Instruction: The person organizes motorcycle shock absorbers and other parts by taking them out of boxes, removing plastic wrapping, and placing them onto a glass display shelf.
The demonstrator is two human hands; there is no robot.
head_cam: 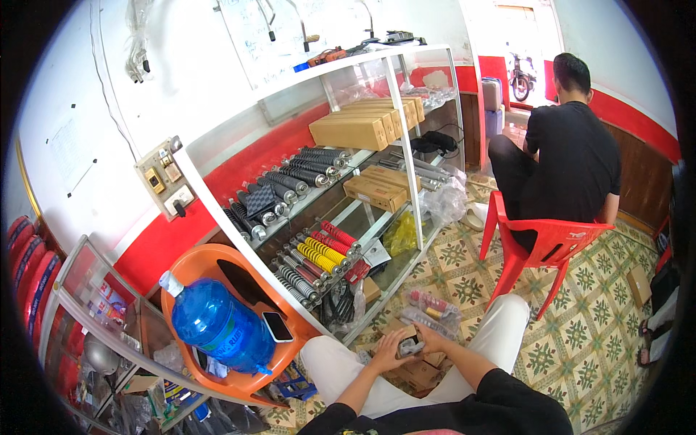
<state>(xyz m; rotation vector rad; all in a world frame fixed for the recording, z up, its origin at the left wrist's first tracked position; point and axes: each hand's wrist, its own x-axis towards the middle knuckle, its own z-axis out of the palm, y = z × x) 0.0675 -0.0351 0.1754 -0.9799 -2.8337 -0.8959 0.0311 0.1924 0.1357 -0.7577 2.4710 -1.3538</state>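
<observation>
Between my knees, both hands hold a small cardboard box (406,332). My left hand (387,350) wraps its left side, and my right hand (432,339) grips the right side. Grey, plastic-looking material (410,347) shows at the box's near end; what it covers cannot be made out. Below my hands, several brown cardboard boxes (416,374) lie on the tiled floor, partly hidden by my arms and legs. Just beyond them rest shock absorbers in clear plastic wrap (433,305), one with a red spring.
A display rack (405,157) holds several shock absorbers (321,253) and long cartons (348,130). On my left, an orange chair (296,348) carries a blue water bottle (223,326) and a phone (278,327). Ahead, a person (571,157) sits on a red plastic chair (554,239).
</observation>
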